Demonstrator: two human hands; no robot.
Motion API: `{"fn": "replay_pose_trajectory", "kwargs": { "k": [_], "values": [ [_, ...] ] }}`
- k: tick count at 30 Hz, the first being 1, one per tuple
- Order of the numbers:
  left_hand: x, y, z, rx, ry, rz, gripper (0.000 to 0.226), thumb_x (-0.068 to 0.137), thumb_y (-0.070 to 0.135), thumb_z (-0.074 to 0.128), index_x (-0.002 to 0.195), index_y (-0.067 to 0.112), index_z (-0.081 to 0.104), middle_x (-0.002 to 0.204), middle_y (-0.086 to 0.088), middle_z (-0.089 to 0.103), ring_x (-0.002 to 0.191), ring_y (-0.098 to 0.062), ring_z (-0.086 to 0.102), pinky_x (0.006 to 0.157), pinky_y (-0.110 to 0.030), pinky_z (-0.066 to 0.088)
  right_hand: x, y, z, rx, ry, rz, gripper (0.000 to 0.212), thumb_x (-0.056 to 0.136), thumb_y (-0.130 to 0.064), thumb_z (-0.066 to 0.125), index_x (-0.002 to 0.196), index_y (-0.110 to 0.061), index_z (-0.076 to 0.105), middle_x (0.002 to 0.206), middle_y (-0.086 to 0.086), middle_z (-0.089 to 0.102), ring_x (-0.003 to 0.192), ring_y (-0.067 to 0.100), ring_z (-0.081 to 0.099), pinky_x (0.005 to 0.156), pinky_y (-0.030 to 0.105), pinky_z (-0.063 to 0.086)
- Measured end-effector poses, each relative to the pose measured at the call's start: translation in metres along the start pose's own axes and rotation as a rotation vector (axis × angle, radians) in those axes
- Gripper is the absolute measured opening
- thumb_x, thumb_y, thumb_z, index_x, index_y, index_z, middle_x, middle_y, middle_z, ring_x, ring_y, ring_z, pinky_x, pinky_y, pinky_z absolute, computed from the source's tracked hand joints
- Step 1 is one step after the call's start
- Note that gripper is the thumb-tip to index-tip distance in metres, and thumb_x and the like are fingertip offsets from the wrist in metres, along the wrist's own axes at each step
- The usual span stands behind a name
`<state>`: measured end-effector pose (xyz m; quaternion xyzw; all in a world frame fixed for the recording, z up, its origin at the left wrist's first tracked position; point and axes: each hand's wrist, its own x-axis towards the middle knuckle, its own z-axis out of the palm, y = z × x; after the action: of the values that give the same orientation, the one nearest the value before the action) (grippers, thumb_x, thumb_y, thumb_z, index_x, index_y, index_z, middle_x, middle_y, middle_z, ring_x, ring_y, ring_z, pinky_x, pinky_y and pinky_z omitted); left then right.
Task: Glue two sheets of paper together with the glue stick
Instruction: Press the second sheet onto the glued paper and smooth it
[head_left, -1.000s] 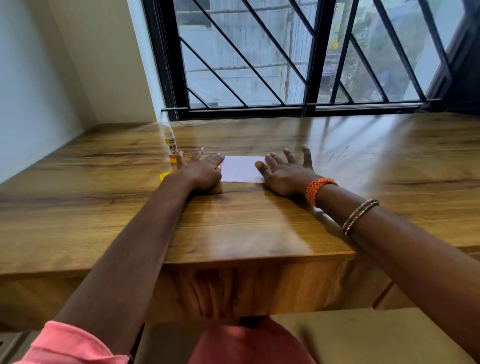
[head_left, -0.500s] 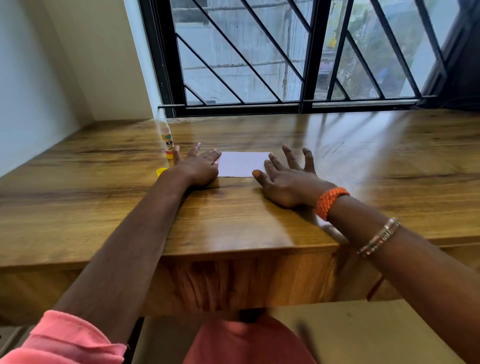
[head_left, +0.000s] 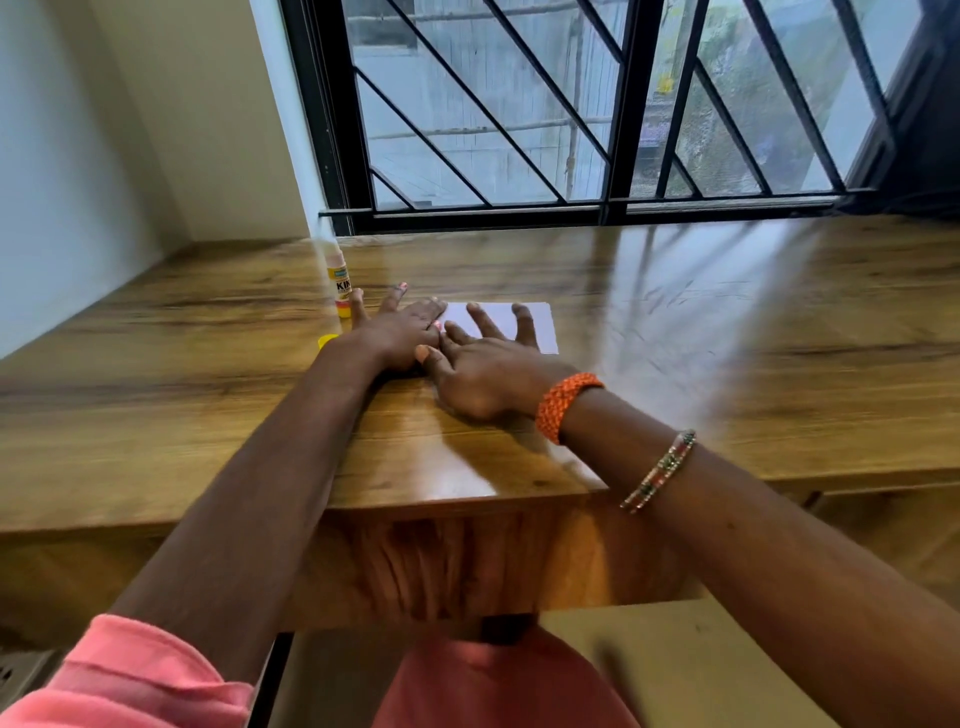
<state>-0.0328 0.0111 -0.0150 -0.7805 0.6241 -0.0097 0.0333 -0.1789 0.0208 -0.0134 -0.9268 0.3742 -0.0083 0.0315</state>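
Your right hand (head_left: 485, 371) has slid left onto the paper (head_left: 540, 332), fingers spread flat, now touching your left hand (head_left: 400, 332). That hand stays flat on the paper's left edge, fingers apart. The glue stick (head_left: 337, 283) still stands on the tabletop (head_left: 727, 338) just beside it.

The paper (head_left: 524, 325) is a white rectangular sheet lying flat on the wooden desk (head_left: 675, 332), partly covered, so whether it is one sheet or two stacked cannot be told. Just to the paper's left stands the glue stick (head_left: 338, 283), upright, uncapped, white with a yellow base. Its yellow cap (head_left: 327, 341) lies nearer than the stick.
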Motion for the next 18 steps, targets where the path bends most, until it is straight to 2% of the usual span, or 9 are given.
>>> {"fn": "replay_pose_trajectory", "kwargs": {
  "k": [5, 11, 14, 18],
  "values": [
    [-0.002, 0.002, -0.002, -0.047, 0.035, -0.012, 0.049, 0.099, 0.035, 0.014, 0.148, 0.031, 0.01, 0.158, 0.014, 0.004, 0.145, -0.014, -0.014, 0.107, -0.055, -0.02, -0.018, 0.03, -0.003, -0.028, -0.038, 0.071, 0.064, 0.095, -0.052, 0.002, 0.15, -0.021, 0.009, 0.16, -0.006, 0.002, 0.145, 0.016, -0.017, 0.107, 0.053, -0.023],
    [-0.002, 0.0, -0.001, -0.042, 0.038, 0.012, 0.049, 0.099, 0.035, 0.014, 0.148, 0.03, 0.01, 0.158, 0.013, 0.003, 0.144, -0.013, -0.016, 0.108, -0.054, -0.02, -0.049, 0.071, -0.013, -0.016, -0.09, 0.225, 0.068, 0.094, -0.057, -0.002, 0.15, -0.022, 0.01, 0.16, -0.006, 0.003, 0.144, 0.015, -0.018, 0.11, 0.051, -0.021],
    [-0.004, 0.0, -0.002, -0.036, 0.029, 0.019, 0.05, 0.099, 0.038, 0.013, 0.148, 0.03, 0.008, 0.158, 0.013, 0.0, 0.144, -0.013, -0.018, 0.107, -0.054, -0.021, -0.039, 0.061, -0.013, -0.016, -0.073, 0.195, 0.07, 0.093, -0.058, -0.002, 0.15, -0.02, 0.014, 0.16, -0.003, 0.005, 0.145, 0.016, -0.016, 0.108, 0.052, -0.022],
    [-0.004, 0.0, -0.001, -0.02, 0.001, 0.026, 0.055, 0.097, 0.048, 0.01, 0.148, 0.03, 0.003, 0.158, 0.013, -0.003, 0.143, -0.014, -0.021, 0.107, -0.055, -0.022, -0.014, 0.034, -0.006, 0.04, -0.088, 0.028, 0.065, 0.094, -0.057, -0.001, 0.15, -0.025, 0.007, 0.159, -0.01, -0.001, 0.145, 0.013, -0.015, 0.109, 0.052, -0.021]
  ]
}}
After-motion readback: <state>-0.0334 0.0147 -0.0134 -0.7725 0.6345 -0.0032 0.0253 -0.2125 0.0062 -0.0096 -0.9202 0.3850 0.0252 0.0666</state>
